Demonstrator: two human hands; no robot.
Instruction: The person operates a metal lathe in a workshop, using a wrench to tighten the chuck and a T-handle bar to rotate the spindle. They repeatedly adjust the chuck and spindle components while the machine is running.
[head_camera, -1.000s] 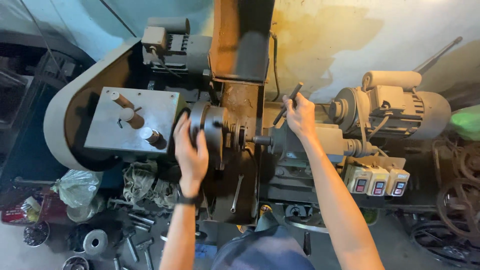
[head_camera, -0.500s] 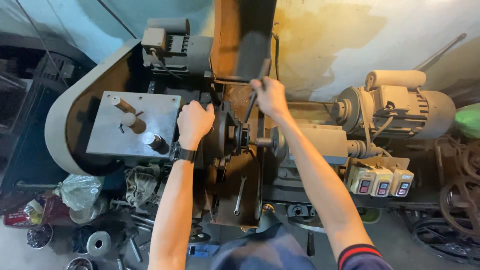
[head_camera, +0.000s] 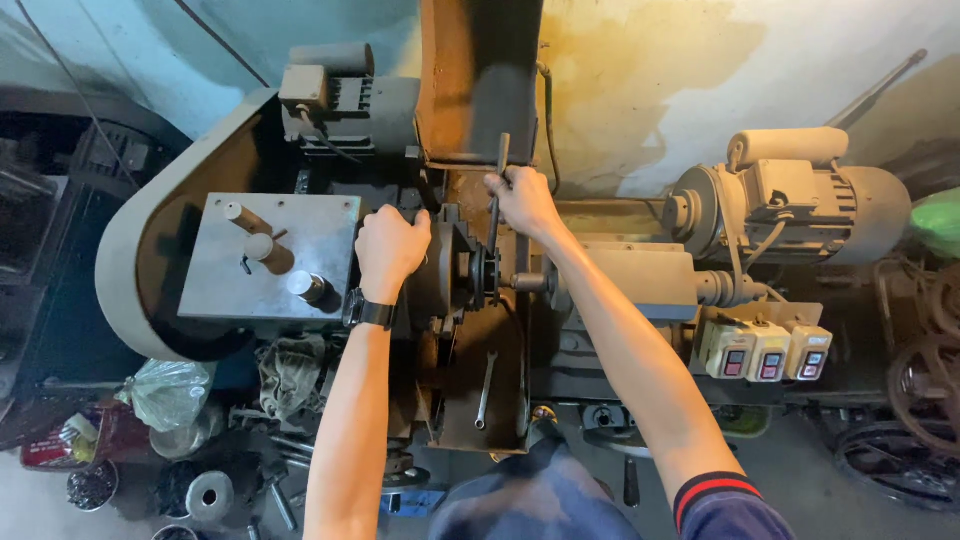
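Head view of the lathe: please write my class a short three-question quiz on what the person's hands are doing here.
1. True or false: the left hand rests on the switch boxes.
2. What does the right hand hold? A) a rag B) a dark T-handled chuck key C) a spanner
3. Which loose tool lies on the machine bed below the chuck?

Key: 1. False; it grips the chuck. 2. B. 3. A spanner.
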